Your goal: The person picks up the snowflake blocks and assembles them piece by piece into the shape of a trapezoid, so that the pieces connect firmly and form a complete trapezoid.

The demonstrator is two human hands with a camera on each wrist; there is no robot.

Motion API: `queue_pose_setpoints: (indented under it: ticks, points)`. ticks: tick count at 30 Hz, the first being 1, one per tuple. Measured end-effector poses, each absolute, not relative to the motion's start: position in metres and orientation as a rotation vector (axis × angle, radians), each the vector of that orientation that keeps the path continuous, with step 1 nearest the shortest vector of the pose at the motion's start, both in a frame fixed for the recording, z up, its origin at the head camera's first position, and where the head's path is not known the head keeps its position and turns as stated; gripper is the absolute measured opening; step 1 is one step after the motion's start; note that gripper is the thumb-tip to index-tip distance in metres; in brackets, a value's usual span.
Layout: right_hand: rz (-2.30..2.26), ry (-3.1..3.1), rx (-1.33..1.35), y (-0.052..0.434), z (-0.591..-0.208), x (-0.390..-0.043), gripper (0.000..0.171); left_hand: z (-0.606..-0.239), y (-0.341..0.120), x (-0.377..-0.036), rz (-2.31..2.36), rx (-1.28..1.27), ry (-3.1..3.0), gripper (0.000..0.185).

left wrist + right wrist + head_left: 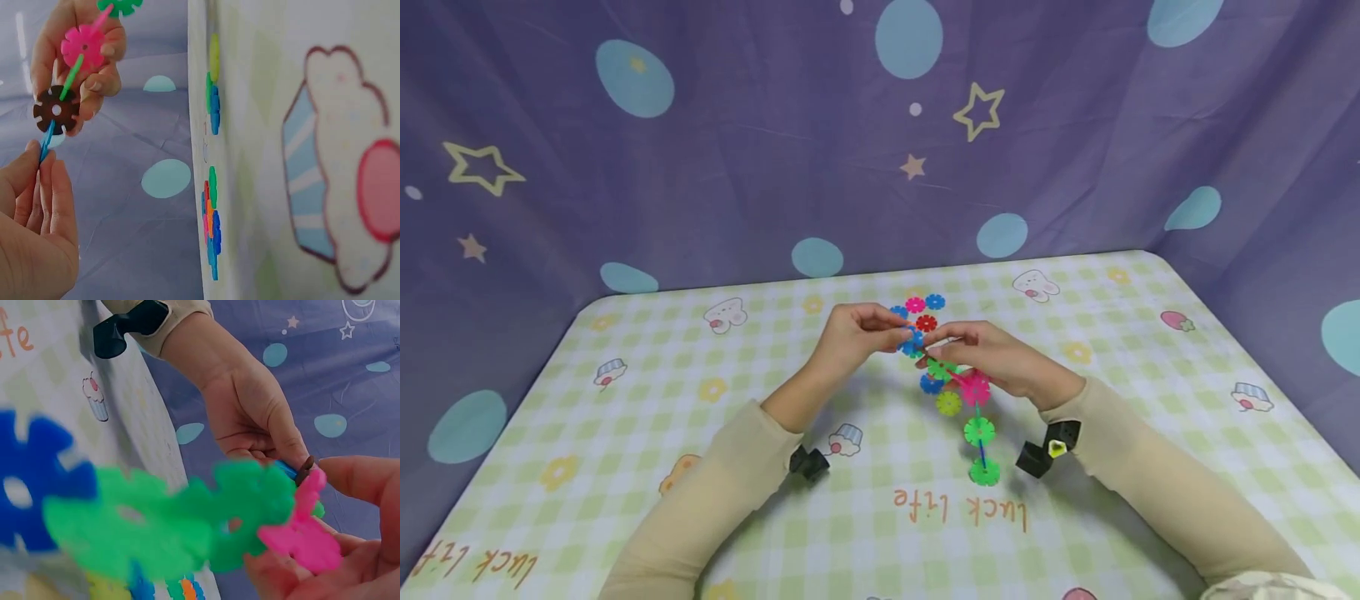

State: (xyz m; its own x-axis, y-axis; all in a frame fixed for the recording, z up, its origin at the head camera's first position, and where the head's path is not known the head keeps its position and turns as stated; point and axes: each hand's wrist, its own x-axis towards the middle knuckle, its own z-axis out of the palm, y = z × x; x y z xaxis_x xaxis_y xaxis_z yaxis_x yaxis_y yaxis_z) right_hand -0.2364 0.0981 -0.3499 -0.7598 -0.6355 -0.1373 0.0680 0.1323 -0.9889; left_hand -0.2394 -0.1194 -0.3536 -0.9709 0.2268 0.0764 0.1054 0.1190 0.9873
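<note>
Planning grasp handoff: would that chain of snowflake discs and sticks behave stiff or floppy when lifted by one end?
Probably semi-rigid: the chain hangs from the right hand in near-straight segments. Likely light, being thin plastic discs. Push-fit joints may pivot or pop apart; the left hand pinches a blue stick at one.

Loose discs [917, 305] lie on the table [625, 433] behind both hands.

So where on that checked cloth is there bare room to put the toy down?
The left part of the tablecloth, beyond the left hand, is bare, and so is the right part past the right hand. It is crowded mid-table: loose discs behind the hands, and the disc chain hanging below them.
</note>
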Motion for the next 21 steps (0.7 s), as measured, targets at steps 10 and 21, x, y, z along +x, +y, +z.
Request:
queue_pose_setpoints:
  ticks: [10,21]
  points:
    - [-1.744,2.028,-0.300,0.085,-0.353,-0.235,0.016,-0.361,-0.120,-0.247,1.932,0.365,2.207,0.020]
    - [-1.910,1.941,-0.218,0.091,-0.365,-0.232,0.012,-0.381,-0.136,-0.271,1.641,0.202,2.337,0.027]
